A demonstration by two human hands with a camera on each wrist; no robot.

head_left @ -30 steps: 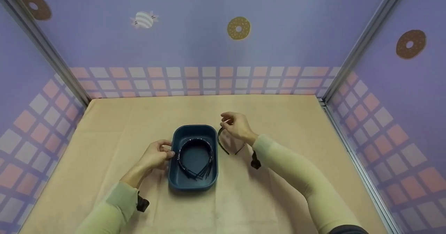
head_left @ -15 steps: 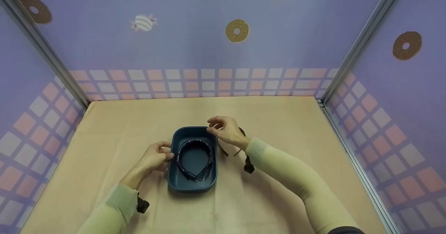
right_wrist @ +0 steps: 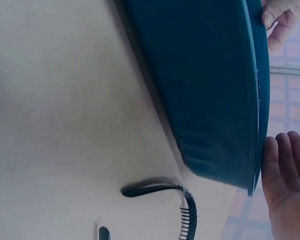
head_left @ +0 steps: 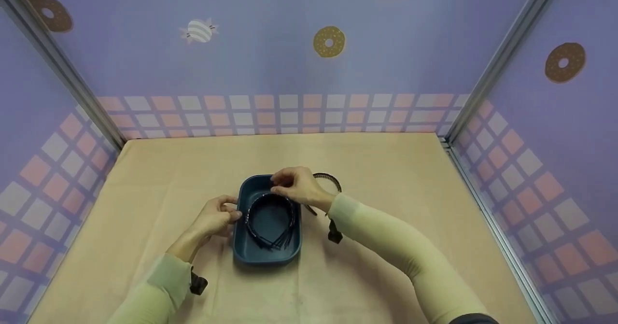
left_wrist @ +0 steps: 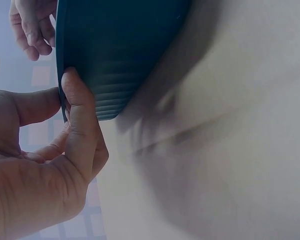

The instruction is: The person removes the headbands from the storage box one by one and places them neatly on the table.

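A dark blue rectangular bin (head_left: 265, 259) stands on the table with a ring of black headbands (head_left: 248, 220) lying in it, some set with small shiny dots. My left hand (head_left: 215, 215) pinches the bin's left rim between thumb and fingers, seen closely in the left wrist view. Over the bin's right rim reaches my right hand (head_left: 300, 187), its fingers above the far part of the headbands. In the right wrist view those fingers (right_wrist: 290, 160) look fairly straight and seem to hold nothing. Another black toothed headband (head_left: 334, 177) lies on the table to the right of the bin, partly hidden by the right wrist.
A pale cloth covers the table (head_left: 396, 169). Purple walls (head_left: 270, 68) with checks and doughnut pictures close it in behind and at both sides, with metal posts (head_left: 502, 56) at the corners.
From beside the headband on the table, my right hand has moved left, away from it and over the bin. The left hand keeps its grip on the rim. The bin stays put.
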